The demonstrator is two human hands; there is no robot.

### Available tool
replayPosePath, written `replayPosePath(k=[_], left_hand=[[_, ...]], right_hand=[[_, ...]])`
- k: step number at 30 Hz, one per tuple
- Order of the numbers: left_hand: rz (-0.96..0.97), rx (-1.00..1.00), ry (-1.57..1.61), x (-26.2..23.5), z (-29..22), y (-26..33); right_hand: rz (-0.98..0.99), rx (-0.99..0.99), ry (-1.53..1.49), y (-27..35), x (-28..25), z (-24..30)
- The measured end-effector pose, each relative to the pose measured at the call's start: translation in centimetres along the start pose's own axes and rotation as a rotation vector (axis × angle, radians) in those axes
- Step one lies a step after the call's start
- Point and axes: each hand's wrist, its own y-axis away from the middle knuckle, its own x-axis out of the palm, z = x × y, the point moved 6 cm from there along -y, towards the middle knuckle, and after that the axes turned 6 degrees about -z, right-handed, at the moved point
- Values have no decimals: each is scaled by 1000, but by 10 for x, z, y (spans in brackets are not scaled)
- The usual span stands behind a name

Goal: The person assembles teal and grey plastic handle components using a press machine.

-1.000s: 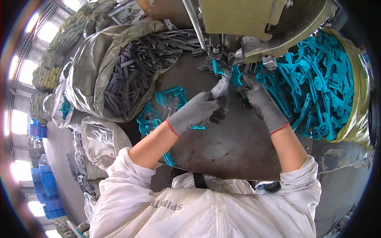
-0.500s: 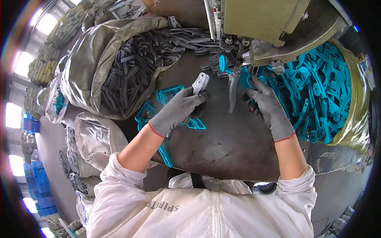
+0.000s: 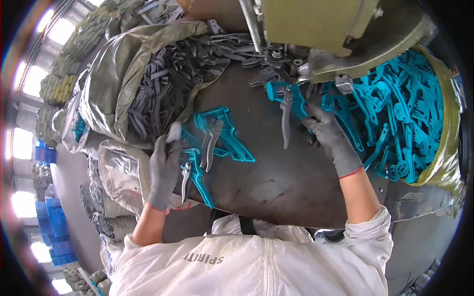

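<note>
Two gloved hands apart: right hand (image 3: 330, 135) clenched on teal-handled metal pruning shears (image 3: 289, 106) beneath the press, long axis toward the person; left hand (image 3: 165, 167) drops assembled shears (image 3: 193, 175) at desk (image 3: 276, 182) edge, grip unclear.

Both gloves, left (image 3: 165, 170) and right (image 3: 332, 138), are grey with red cuffs. The handles (image 3: 224, 135) near the bench's (image 3: 276, 177) left edge are teal, like the heap (image 3: 400, 113) at its right edge. The bench is dark brown. The left sack (image 3: 106, 89) is silvery grey, its parts (image 3: 163, 93) dark grey. The machine (image 3: 335, 29) is olive green.
</note>
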Motion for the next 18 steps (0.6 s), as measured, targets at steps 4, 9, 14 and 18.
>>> replayPosePath(k=[4, 9, 14, 18], left_hand=[[8, -197, -457, -44, 74, 43], [58, -282, 58, -1, 61, 45], [1, 40, -185, -1, 46, 7], [37, 107, 10, 14, -27, -24]], right_hand=[[11, 26, -62, 3, -3, 4], [-68, 69, -79, 8, 1, 8], [-51, -98, -145, 34, 39, 24], [-72, -405, 91, 26, 75, 7]])
